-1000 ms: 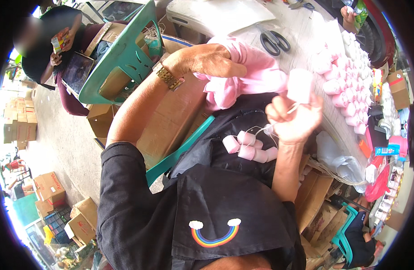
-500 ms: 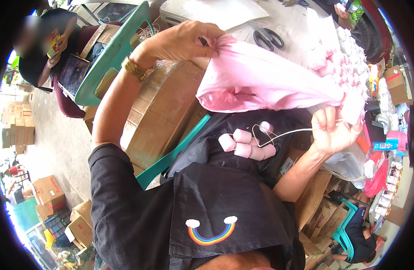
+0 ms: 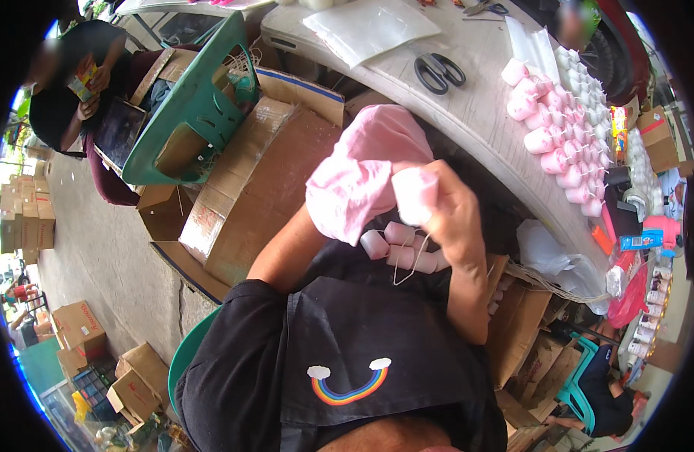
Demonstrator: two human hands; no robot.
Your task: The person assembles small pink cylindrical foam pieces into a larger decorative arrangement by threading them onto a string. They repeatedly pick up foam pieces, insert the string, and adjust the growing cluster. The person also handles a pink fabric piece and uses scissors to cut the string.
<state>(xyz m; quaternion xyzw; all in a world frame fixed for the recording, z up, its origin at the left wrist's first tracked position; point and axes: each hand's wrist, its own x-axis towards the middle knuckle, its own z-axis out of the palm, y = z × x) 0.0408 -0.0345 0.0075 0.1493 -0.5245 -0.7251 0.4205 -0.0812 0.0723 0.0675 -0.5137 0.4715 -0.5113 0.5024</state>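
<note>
A pink cloth (image 3: 354, 177) drapes over my left hand, which holds it up; the folds hide that hand's fingers. Next to it, my right hand (image 3: 454, 218) is closed around a short pink candle (image 3: 416, 196) with a pale end facing me. Below this hand hangs a loop of thin white cord (image 3: 407, 277); where its ends go is hidden. Several more pink candles (image 3: 400, 233) lie on the black fabric over my lap, just under the cloth.
On the pale table (image 3: 479, 113) are black-handled scissors (image 3: 439, 73), a clear plastic sheet (image 3: 369, 30) and rows of pink and white candles (image 3: 554, 135). An open cardboard box (image 3: 256, 181) and green chair (image 3: 189, 113) stand to my left. A person (image 3: 76, 83) sits beyond.
The cloth, stretched between my hands before, is now bunched around my left hand, which came down and inward. My right hand moved left from the table's edge, bringing the candle over my lap.
</note>
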